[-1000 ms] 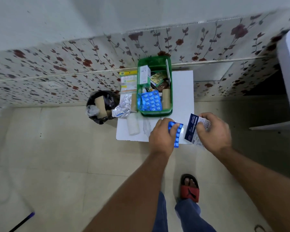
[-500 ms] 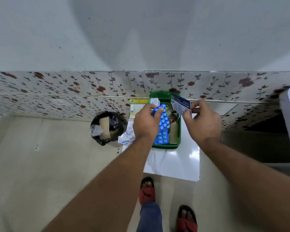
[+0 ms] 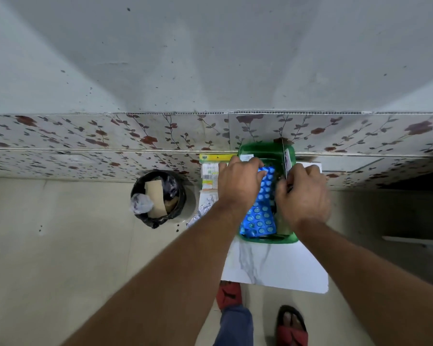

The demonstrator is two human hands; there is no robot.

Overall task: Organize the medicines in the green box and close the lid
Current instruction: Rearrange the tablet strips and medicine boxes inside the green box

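The green box (image 3: pixel 268 239) stands open at the far end of a small white table (image 3: pixel 275 268), against the wall. My left hand (image 3: pixel 238 182) is over the box's left side, fingers closed on a blue blister strip (image 3: pixel 266 182) that lies on top of other blue blister sheets (image 3: pixel 259 221) inside. My right hand (image 3: pixel 303 196) reaches into the box's right side and pinches a thin dark-and-white medicine packet (image 3: pixel 286 163) standing on edge. Both hands hide most of the box's contents.
A yellow and white medicine carton (image 3: pixel 210 171) and silver blister strips (image 3: pixel 203 211) lie on the table left of the box. A black bin (image 3: pixel 158 198) with cardboard and plastic stands on the floor further left. A flowered wall panel runs behind. My feet in red sandals (image 3: pixel 291 325) are below.
Both hands have gone from the table's near edge up to the box and now sit lower in it, the blue strip and the packet carried along. The camera has moved closer.
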